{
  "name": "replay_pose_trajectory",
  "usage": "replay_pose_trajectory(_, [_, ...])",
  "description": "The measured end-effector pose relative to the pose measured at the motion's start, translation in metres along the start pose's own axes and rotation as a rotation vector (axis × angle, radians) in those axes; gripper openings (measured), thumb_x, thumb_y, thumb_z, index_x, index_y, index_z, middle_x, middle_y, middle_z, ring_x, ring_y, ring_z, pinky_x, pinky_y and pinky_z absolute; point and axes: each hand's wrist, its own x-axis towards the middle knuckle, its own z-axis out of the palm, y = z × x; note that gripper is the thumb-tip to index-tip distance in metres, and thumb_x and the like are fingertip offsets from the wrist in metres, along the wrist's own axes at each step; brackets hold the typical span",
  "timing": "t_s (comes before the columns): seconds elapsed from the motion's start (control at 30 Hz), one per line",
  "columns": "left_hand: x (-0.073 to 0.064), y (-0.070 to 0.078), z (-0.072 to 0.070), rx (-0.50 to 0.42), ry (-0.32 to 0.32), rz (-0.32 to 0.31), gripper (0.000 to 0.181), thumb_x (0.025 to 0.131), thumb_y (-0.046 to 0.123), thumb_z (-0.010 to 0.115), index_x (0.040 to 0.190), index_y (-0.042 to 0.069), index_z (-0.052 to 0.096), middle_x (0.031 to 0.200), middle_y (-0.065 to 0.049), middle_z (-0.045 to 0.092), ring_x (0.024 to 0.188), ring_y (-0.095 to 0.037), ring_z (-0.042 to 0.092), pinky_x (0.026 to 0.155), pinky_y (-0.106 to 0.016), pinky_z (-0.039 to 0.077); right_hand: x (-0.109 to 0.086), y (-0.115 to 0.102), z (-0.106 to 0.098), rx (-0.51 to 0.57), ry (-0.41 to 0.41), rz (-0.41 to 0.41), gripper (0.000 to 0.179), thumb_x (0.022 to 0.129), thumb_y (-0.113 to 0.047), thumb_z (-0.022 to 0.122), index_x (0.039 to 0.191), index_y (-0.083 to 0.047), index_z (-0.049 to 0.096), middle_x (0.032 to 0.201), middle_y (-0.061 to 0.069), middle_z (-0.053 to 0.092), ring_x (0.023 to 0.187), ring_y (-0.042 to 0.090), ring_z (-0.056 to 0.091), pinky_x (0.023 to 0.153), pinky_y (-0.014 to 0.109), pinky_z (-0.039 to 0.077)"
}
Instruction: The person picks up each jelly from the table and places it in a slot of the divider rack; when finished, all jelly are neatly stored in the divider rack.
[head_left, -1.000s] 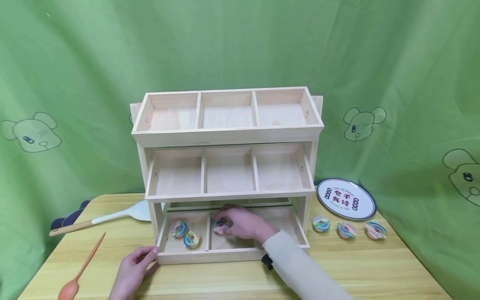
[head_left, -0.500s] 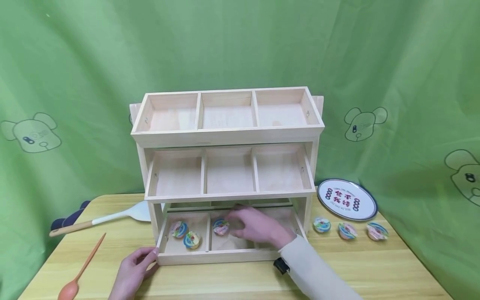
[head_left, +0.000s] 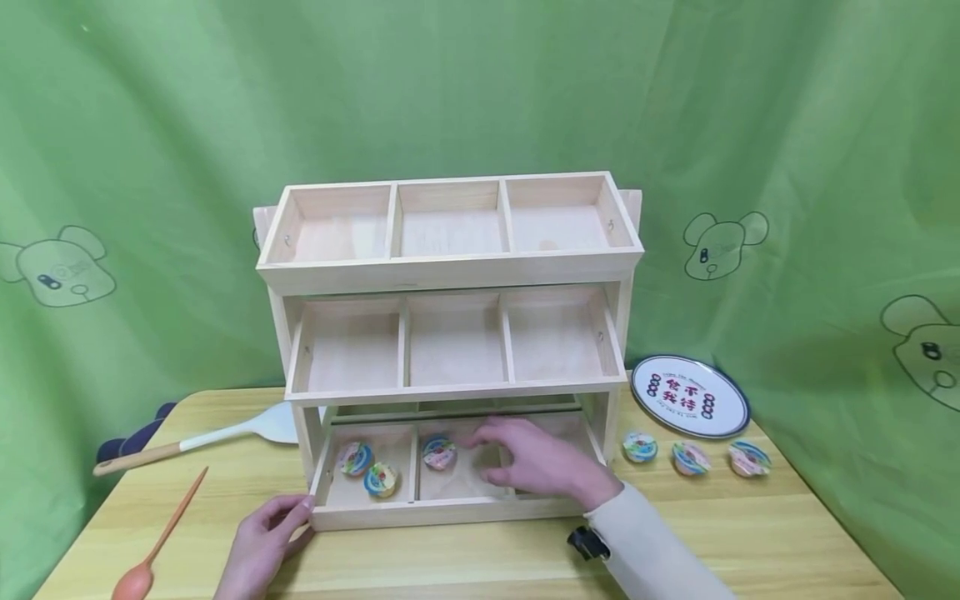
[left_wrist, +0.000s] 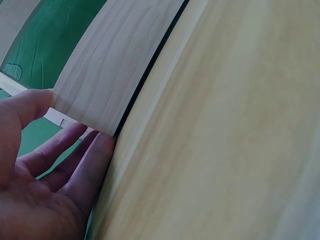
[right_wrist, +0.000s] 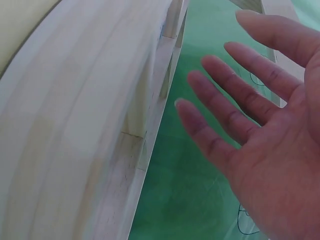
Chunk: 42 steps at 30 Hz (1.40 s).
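A three-tier pale wooden rack (head_left: 450,271) stands on the table, each tray split into three compartments. My left hand (head_left: 262,542) holds the front left corner of the bottom tray (left_wrist: 115,65), thumb at its top edge and fingertips at its lower edge. Over the middle and right compartments of that tray hovers my right hand (head_left: 536,458), fingers spread and holding nothing in the right wrist view. Just left of its fingertips, a jelly cup (head_left: 439,452) with a printed pink-and-blue lid lies in the middle compartment. Two more, one pink-lidded (head_left: 355,458) and one yellow-lidded (head_left: 381,480), lie in the left compartment.
Three jelly cups (head_left: 691,458) stand in a row on the table right of the rack, before an oval plate (head_left: 690,396) with red lettering. At left lie a white spatula (head_left: 217,435) with a wooden handle and an orange spoon (head_left: 153,550). Green curtain (head_left: 465,92) surrounds the table.
My right hand has let go of the jelly cup in the middle compartment and moved right, its fingers opening out. My left hand stays at the tray corner.
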Motion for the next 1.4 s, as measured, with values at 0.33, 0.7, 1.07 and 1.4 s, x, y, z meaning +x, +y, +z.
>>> replay_pose_trajectory(0.33, [-0.001,0.002,0.000,0.013,0.002,-0.001,0.040,0.095,0.016,0.067,0.119,-0.015,0.058,0.114,-0.019,0.058,0.096,-0.013,0.060,0.089,-0.029,0.058,-0.016,0.004,-0.006,0.063,0.012,-0.018,0.040,0.088,-0.024,0.072,0.127,-0.015,0.063,0.127,-0.006,0.059,0.117,0.019,0.054,0.103,0.045,0.048])
replay_pose_trajectory(0.7, [-0.001,0.002,0.001,0.010,-0.002,0.000,0.037,0.096,0.013,0.065,0.118,-0.016,0.058,0.112,-0.019,0.058,0.095,-0.013,0.060,0.088,-0.029,0.058,-0.032,0.009,-0.010,0.128,0.045,0.005,0.040,0.088,-0.031,0.073,0.125,-0.017,0.065,0.126,-0.005,0.061,0.119,0.021,0.053,0.105,0.049,0.045])
replay_pose_trajectory(1.07, [-0.001,0.003,0.001,0.000,-0.005,-0.003,0.039,0.096,0.015,0.066,0.118,-0.016,0.057,0.114,-0.020,0.056,0.097,-0.014,0.059,0.089,-0.030,0.058,-0.044,0.016,-0.010,0.104,0.051,-0.053,0.035,0.089,-0.025,0.072,0.122,-0.017,0.065,0.120,-0.011,0.061,0.114,0.017,0.056,0.102,0.046,0.049])
replay_pose_trajectory(1.4, [-0.001,0.004,0.001,0.002,-0.016,0.016,0.036,0.096,0.011,0.064,0.118,-0.017,0.056,0.111,-0.019,0.057,0.096,-0.014,0.059,0.089,-0.029,0.058,-0.057,0.024,-0.009,0.093,0.062,-0.028,0.031,0.091,-0.025,0.070,0.121,-0.020,0.065,0.119,-0.011,0.061,0.114,0.017,0.055,0.100,0.046,0.050])
